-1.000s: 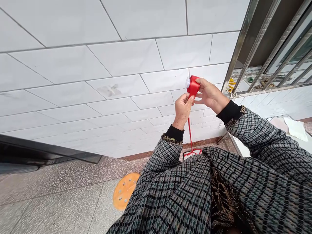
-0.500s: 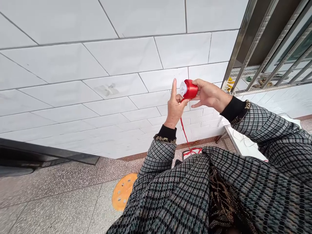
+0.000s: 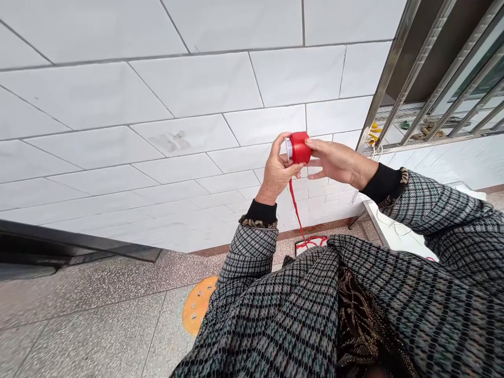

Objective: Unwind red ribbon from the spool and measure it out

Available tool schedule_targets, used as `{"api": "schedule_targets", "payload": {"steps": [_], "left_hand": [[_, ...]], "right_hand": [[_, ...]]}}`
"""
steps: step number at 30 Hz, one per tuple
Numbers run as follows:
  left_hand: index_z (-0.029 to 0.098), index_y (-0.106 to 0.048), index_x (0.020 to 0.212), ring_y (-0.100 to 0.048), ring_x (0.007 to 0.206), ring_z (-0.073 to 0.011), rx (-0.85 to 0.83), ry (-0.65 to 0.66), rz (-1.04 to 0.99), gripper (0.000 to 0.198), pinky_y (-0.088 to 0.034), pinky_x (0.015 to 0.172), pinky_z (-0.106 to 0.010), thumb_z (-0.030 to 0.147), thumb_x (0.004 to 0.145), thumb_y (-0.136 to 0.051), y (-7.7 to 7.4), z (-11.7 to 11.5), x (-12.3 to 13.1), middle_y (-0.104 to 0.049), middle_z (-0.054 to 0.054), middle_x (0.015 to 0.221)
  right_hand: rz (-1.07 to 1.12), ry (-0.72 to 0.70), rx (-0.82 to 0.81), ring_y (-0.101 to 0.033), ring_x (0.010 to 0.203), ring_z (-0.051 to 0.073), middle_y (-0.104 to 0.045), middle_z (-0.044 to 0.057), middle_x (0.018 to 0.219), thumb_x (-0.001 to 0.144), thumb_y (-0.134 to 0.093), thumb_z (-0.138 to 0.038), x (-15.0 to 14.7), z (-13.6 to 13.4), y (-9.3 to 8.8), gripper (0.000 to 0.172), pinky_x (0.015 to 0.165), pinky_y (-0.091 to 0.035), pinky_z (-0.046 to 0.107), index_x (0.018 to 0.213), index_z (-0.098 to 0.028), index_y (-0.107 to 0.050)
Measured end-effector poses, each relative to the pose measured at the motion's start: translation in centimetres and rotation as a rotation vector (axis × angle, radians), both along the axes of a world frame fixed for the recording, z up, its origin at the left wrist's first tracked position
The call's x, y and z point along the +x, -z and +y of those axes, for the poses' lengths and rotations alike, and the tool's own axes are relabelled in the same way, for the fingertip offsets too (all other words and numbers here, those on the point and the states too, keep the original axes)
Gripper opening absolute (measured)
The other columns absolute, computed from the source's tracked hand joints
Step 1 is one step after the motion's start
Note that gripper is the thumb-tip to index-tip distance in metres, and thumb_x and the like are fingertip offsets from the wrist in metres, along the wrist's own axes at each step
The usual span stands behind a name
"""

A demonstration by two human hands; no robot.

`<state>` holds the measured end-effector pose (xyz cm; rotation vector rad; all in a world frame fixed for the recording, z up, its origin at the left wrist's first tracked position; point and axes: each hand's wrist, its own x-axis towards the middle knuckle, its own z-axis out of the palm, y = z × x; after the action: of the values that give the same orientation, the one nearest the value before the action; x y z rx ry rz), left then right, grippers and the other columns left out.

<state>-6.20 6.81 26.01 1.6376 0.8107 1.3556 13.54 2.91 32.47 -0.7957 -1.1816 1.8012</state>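
Note:
A roll of red ribbon [image 3: 301, 147] with a white core end facing left is held up in front of the tiled wall. My left hand [image 3: 274, 170] grips it from the left, index finger curled over the white end and thumb beneath. On the other side my right hand [image 3: 342, 161] holds the roll's right edge, with its lower fingers stretched out below. A narrow red strand [image 3: 296, 207] runs down from the roll to a small dark-edged white thing [image 3: 311, 242] near the floor, where red loops lie.
White wall tiles [image 3: 197, 84] stand close in front. Metal window bars [image 3: 417, 73] are at the right, with small yellow items [image 3: 374, 134] behind them. A white tabletop [image 3: 397, 231] with thin cord sits lower right. An orange round seat [image 3: 199, 307] and a dark panel [image 3: 71, 252] are at the left.
The roll has turned, its white end now facing more to the left. My left index finger has bent down from pointing up onto that end. Both hands have shifted slightly.

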Motion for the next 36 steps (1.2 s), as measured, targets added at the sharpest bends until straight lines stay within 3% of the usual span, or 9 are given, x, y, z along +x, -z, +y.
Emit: {"api": "schedule_targets", "payload": {"steps": [7, 11, 14, 20, 25, 29, 31, 33, 36], "left_hand": [[0.031, -0.049, 0.15, -0.062, 0.057, -0.0123, 0.04, -0.058, -0.083, 0.08, -0.055, 0.061, -0.029, 0.033, 0.081, -0.09, -0.1, -0.6, 2.0, -0.067, 0.004, 0.077], [0.024, -0.068, 0.121, -0.059, 0.062, -0.0113, 0.012, -0.227, -0.151, 0.042, -0.054, 0.067, -0.027, 0.04, 0.085, -0.085, 0.4, -1.1, 3.4, -0.062, 0.004, 0.069], [0.02, -0.073, 0.094, -0.054, 0.064, -0.01, -0.036, -0.255, -0.149, 0.031, -0.049, 0.064, -0.025, 0.046, 0.082, -0.086, 0.4, -1.4, 3.6, -0.064, 0.002, 0.072], [0.02, -0.071, 0.083, -0.045, 0.059, -0.01, -0.101, -0.09, -0.164, 0.044, -0.04, 0.058, -0.025, 0.06, 0.078, -0.088, 0.3, -1.8, 3.7, -0.054, 0.003, 0.065], [0.018, -0.066, 0.071, -0.04, 0.059, -0.0091, -0.111, -0.191, -0.108, 0.048, -0.034, 0.056, -0.024, 0.059, 0.072, -0.091, 1.4, -1.3, 3.4, -0.05, 0.004, 0.061], [0.02, -0.065, 0.08, -0.041, 0.056, -0.0089, -0.064, -0.319, -0.045, 0.03, -0.036, 0.057, -0.024, 0.041, 0.078, -0.086, 1.9, -1.1, 3.1, -0.049, 0.007, 0.06], [0.022, -0.066, 0.097, -0.039, 0.052, -0.0088, -0.011, -0.399, -0.027, 0.028, -0.036, 0.057, -0.024, 0.029, 0.078, -0.086, 1.8, -1.3, 2.8, -0.044, 0.011, 0.056], [0.026, -0.063, 0.126, -0.042, 0.05, -0.0099, 0.038, -0.405, 0.003, 0.053, -0.039, 0.059, -0.025, 0.02, 0.078, -0.084, 1.5, -1.3, 2.3, -0.043, 0.013, 0.054], [0.028, -0.044, 0.16, -0.053, 0.052, -0.0131, 0.042, -0.233, 0.126, 0.094, -0.047, 0.063, -0.028, 0.015, 0.077, -0.084, 0.5, -1.1, 1.0, -0.052, 0.012, 0.056]], "right_hand": [[-0.045, 0.326, 0.228, -0.066, 0.103, 0.025, -0.071, 0.002, 0.091, 0.082, -0.078, -0.071, -2.3, 0.5, 1.5, 0.048, 0.098, -0.047, 0.045, 0.09, -0.025, -0.068], [0.021, 0.447, 0.214, -0.063, 0.115, 0.025, -0.073, 0.001, 0.101, 0.082, -0.077, -0.066, -2.9, 1.6, 0.7, 0.042, 0.1, -0.047, 0.042, 0.093, -0.027, -0.067], [0.014, 0.469, 0.185, -0.061, 0.122, 0.024, -0.074, 0.0, 0.107, 0.083, -0.074, -0.061, -2.8, 2.1, 0.2, 0.035, 0.106, -0.045, 0.043, 0.093, -0.028, -0.066], [0.008, 0.383, 0.036, -0.063, 0.117, 0.028, -0.073, 0.002, 0.105, 0.084, -0.072, -0.061, -2.1, 2.9, 0.4, 0.036, 0.104, -0.048, 0.048, 0.096, -0.028, -0.062], [0.073, 0.288, -0.12, -0.065, 0.109, 0.028, -0.071, 0.002, 0.107, 0.086, -0.074, -0.049, -1.7, 2.7, 0.1, 0.028, 0.108, -0.046, 0.063, 0.1, -0.029, -0.061], [0.075, 0.22, -0.19, -0.066, 0.105, 0.029, -0.07, 0.002, 0.101, 0.086, -0.074, -0.043, -1.4, 2.6, -0.2, 0.024, 0.11, -0.041, 0.074, 0.099, -0.028, -0.06], [0.068, 0.197, -0.197, -0.066, 0.104, 0.029, -0.07, 0.003, 0.099, 0.085, -0.074, -0.042, -1.2, 2.5, -0.3, 0.024, 0.11, -0.039, 0.076, 0.1, -0.027, -0.061], [0.056, 0.175, -0.202, -0.067, 0.104, 0.03, -0.071, 0.003, 0.099, 0.083, -0.075, -0.04, -1.1, 2.4, -0.3, 0.025, 0.109, -0.038, 0.077, 0.1, -0.028, -0.063], [0.033, 0.133, -0.224, -0.067, 0.103, 0.031, -0.072, 0.003, 0.097, 0.08, -0.078, -0.039, -1.0, 2.2, -0.2, 0.025, 0.111, -0.035, 0.079, 0.099, -0.028, -0.065]]}}
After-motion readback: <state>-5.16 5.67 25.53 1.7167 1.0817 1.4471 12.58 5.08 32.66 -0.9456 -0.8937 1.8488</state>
